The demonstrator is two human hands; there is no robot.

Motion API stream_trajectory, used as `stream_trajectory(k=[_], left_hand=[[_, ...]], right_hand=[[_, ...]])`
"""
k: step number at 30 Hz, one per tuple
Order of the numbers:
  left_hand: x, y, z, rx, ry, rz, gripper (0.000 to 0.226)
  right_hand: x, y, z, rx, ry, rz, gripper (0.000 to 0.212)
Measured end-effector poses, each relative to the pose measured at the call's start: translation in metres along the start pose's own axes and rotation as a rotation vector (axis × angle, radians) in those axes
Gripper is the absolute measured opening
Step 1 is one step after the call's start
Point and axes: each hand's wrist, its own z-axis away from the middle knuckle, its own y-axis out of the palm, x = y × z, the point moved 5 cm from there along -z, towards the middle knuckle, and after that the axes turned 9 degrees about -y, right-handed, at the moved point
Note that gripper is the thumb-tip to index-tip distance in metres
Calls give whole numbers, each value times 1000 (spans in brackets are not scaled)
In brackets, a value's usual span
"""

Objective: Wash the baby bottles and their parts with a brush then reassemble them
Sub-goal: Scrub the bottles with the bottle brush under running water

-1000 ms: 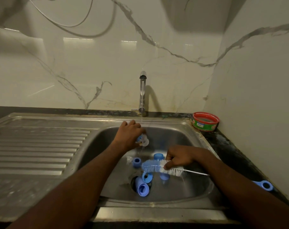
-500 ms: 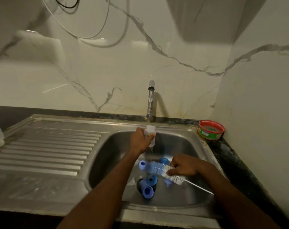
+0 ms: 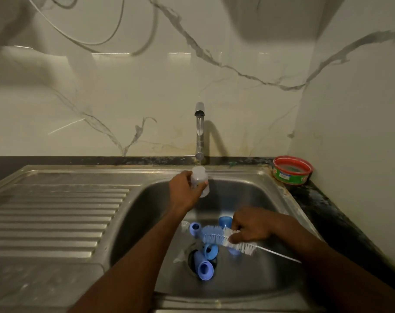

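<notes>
My left hand (image 3: 184,192) grips a clear baby bottle (image 3: 200,179) upright under the tap (image 3: 199,129), where a thin stream of water runs. My right hand (image 3: 251,227) holds a bottle brush (image 3: 216,237) with blue and white bristles low over the sink basin (image 3: 259,199), its wire handle pointing right. Several blue bottle parts lie in the basin: a cap (image 3: 204,268) over the drain, a ring (image 3: 210,250), a small piece (image 3: 194,228) at the left and another (image 3: 224,221) behind the brush.
A ribbed steel draining board (image 3: 56,213) spreads out to the left of the basin. A red and green tub (image 3: 291,170) stands on the dark counter at the back right corner. Marble wall closes off the back and right.
My left hand rose from the basin with the clear bottle and brought it up under the tap. My right hand with the brush stayed almost where it was.
</notes>
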Motion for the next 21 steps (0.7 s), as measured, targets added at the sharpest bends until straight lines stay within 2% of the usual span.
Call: stream_trajectory(k=[6, 11, 14, 18, 21], left_hand=[[13, 2, 1, 33, -49, -120, 51], [-8, -11, 7, -134, 107, -144, 54], [2, -7, 13, -61, 60, -318, 49], [-6, -20, 10, -195, 62, -168, 54], [5, -12, 11, -67, 35, -352, 47]], right_hand=[[0, 2, -2, -4, -18, 26, 37], [0, 1, 0, -16, -23, 36, 42], [5, -1, 3, -11, -26, 26, 41], [10, -5, 5, -9, -20, 15, 41], [15, -5, 7, -8, -40, 4, 41]])
